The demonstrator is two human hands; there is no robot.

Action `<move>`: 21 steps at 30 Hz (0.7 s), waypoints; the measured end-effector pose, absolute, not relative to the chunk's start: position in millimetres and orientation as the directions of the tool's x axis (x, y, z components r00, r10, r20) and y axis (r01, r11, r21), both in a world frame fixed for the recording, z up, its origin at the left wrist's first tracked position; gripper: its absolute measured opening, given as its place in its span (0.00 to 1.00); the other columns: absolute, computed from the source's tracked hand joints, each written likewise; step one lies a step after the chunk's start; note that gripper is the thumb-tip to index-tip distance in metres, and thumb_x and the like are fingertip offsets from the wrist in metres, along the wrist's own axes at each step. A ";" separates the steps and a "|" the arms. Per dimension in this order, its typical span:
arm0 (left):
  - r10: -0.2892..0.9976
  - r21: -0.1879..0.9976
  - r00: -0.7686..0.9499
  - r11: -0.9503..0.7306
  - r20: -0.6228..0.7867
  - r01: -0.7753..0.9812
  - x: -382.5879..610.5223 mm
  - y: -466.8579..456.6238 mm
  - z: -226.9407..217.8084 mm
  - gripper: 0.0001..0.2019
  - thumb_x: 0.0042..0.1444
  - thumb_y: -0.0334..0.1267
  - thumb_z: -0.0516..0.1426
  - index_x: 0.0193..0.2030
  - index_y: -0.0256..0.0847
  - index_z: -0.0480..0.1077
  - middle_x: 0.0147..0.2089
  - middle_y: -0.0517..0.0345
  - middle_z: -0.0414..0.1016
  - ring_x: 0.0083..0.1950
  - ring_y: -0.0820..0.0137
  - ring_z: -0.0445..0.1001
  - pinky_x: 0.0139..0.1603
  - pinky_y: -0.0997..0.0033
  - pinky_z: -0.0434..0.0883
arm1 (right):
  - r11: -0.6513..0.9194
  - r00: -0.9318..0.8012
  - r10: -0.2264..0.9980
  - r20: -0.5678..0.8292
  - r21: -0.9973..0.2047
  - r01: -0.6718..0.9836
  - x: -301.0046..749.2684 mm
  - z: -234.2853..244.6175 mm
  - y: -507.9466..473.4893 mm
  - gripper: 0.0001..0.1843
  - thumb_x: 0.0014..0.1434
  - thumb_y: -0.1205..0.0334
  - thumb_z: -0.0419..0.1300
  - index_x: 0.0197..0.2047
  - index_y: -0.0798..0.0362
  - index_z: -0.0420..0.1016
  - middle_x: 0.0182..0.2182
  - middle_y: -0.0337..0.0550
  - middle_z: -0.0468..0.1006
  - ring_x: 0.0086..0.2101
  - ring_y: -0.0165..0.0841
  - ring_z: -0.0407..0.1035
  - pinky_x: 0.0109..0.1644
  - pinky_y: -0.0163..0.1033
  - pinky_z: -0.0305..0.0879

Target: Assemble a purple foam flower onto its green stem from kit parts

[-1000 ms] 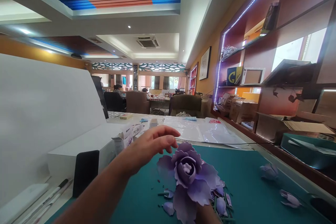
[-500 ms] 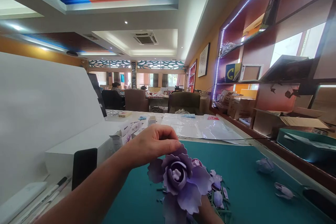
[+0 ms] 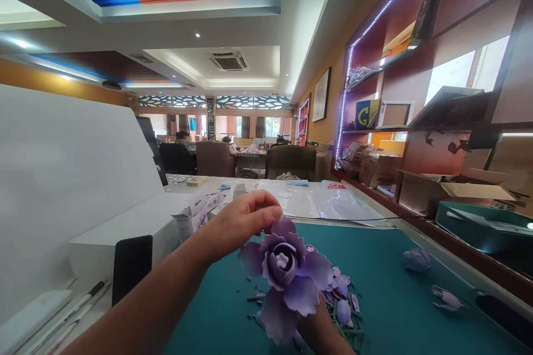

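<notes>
A purple artificial flower [image 3: 280, 264] with ruffled petals and a small pale blossom-shaped centre faces me above the green mat. At its top edge is my left hand [image 3: 247, 216], thumb and fingers curled together at the upper petal [image 3: 283, 226]. Behind and below the bloom, my right hand [image 3: 318, 324] holds it from underneath; the petals hide its fingers. Just right of that hand lies a pile of small purple flowers and buds [image 3: 345, 310] with green stems.
Two loose purple blooms [image 3: 417, 259] lie on the right of the green mat [image 3: 383, 288]. A black phone-like slab [image 3: 132, 269] leans against a white box at left, near several pens [image 3: 79, 310]. Clear plastic sheets [image 3: 333, 202] cover the table beyond. A teal tray [image 3: 478, 233] stands far right.
My left thumb and fingers have shifted slightly up and left on the top petal. The flower has tilted, so its lower petal shows more fully. My right hand stays behind it.
</notes>
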State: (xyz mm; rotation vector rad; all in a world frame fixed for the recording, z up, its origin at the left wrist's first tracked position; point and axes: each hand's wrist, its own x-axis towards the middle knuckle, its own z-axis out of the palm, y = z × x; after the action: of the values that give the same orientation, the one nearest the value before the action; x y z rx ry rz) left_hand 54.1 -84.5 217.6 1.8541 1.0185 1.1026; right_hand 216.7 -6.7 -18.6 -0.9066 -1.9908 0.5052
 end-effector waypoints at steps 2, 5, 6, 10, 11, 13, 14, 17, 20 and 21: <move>0.886 0.864 0.217 -0.453 0.410 0.220 51.5 -82.4 214.6 0.13 0.54 0.48 0.58 0.39 0.40 0.72 0.37 0.55 0.74 0.36 0.68 0.71 0.33 0.73 0.66 | 0.662 -0.339 0.749 0.569 -0.617 0.426 219.1 -13.6 -10.2 0.11 0.61 0.61 0.49 0.33 0.51 0.71 0.30 0.46 0.73 0.36 0.36 0.67 0.41 0.37 0.63; 0.873 0.843 0.076 -0.486 0.482 0.230 46.4 -80.5 205.3 0.14 0.55 0.49 0.56 0.41 0.42 0.72 0.42 0.53 0.74 0.42 0.65 0.71 0.38 0.71 0.67 | 0.689 -0.295 0.715 0.633 -0.571 0.446 220.9 -5.9 -13.8 0.14 0.63 0.63 0.46 0.34 0.52 0.71 0.30 0.47 0.74 0.34 0.35 0.68 0.38 0.35 0.62; 0.874 0.842 0.056 -0.480 0.482 0.246 44.9 -80.3 201.2 0.14 0.56 0.50 0.56 0.41 0.42 0.72 0.42 0.53 0.74 0.43 0.65 0.71 0.38 0.70 0.67 | 0.691 -0.275 0.709 0.650 -0.561 0.456 221.5 -4.2 -14.2 0.14 0.63 0.63 0.45 0.33 0.53 0.70 0.30 0.46 0.74 0.33 0.34 0.68 0.36 0.34 0.62; 0.844 0.794 0.018 -0.512 0.536 0.329 42.9 -85.1 183.2 0.11 0.58 0.48 0.55 0.41 0.44 0.69 0.41 0.56 0.72 0.40 0.66 0.70 0.37 0.68 0.69 | 0.706 -0.250 0.669 0.700 -0.494 0.507 224.7 -3.0 -10.3 0.13 0.63 0.62 0.47 0.29 0.52 0.66 0.25 0.42 0.72 0.26 0.31 0.66 0.28 0.32 0.58; 0.792 0.736 0.013 -0.572 0.610 0.362 43.5 -88.1 179.3 0.08 0.59 0.45 0.54 0.40 0.44 0.69 0.42 0.57 0.71 0.42 0.66 0.70 0.39 0.67 0.69 | 0.717 -0.255 0.654 0.713 -0.474 0.512 225.5 -3.8 -8.6 0.14 0.63 0.62 0.47 0.28 0.52 0.65 0.24 0.42 0.72 0.25 0.31 0.66 0.28 0.31 0.57; 0.616 0.528 0.058 -0.716 0.786 0.456 46.1 -96.1 173.1 0.04 0.60 0.37 0.53 0.39 0.45 0.68 0.43 0.58 0.69 0.46 0.67 0.68 0.45 0.66 0.69 | 0.727 -0.256 0.636 0.728 -0.454 0.516 226.7 -5.5 -5.3 0.14 0.64 0.62 0.46 0.27 0.52 0.64 0.24 0.42 0.72 0.25 0.31 0.66 0.28 0.31 0.57; 0.523 0.408 0.114 -0.766 0.845 0.497 48.0 -100.6 170.8 0.05 0.60 0.32 0.52 0.39 0.46 0.68 0.43 0.58 0.68 0.47 0.67 0.68 0.47 0.65 0.68 | 0.723 -0.250 0.638 0.729 -0.454 0.520 227.0 -6.1 -4.1 0.14 0.64 0.62 0.46 0.27 0.52 0.63 0.24 0.42 0.72 0.25 0.31 0.66 0.28 0.31 0.57; 0.303 0.103 0.273 -0.819 0.913 0.564 54.6 -112.4 166.1 0.12 0.56 0.24 0.51 0.40 0.47 0.68 0.44 0.58 0.67 0.49 0.68 0.66 0.49 0.65 0.67 | 0.706 -0.236 0.654 0.719 -0.469 0.530 227.0 -6.6 -3.0 0.14 0.64 0.63 0.46 0.27 0.52 0.63 0.24 0.42 0.72 0.25 0.31 0.66 0.27 0.31 0.56; 0.222 -0.037 0.358 -0.805 0.907 0.592 60.0 -117.5 163.3 0.14 0.55 0.23 0.53 0.40 0.47 0.69 0.45 0.57 0.67 0.52 0.65 0.64 0.52 0.62 0.66 | 0.704 -0.236 0.665 0.709 -0.488 0.516 226.3 -5.6 -4.5 0.13 0.64 0.63 0.46 0.29 0.52 0.65 0.26 0.42 0.73 0.27 0.31 0.68 0.30 0.31 0.58; 0.213 -0.059 0.373 -0.799 0.903 0.599 61.0 -117.7 162.6 0.14 0.55 0.23 0.54 0.41 0.47 0.69 0.45 0.57 0.67 0.52 0.65 0.64 0.53 0.62 0.66 | 0.707 -0.240 0.665 0.707 -0.493 0.506 226.0 -5.3 -5.2 0.12 0.64 0.63 0.46 0.30 0.52 0.66 0.27 0.42 0.73 0.28 0.32 0.69 0.31 0.31 0.58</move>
State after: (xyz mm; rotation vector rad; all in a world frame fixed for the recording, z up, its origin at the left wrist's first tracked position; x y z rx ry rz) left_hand 61.0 -117.7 162.6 2.8992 0.9055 1.7989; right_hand 226.0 -5.2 -5.3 -0.9078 -1.9023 0.1970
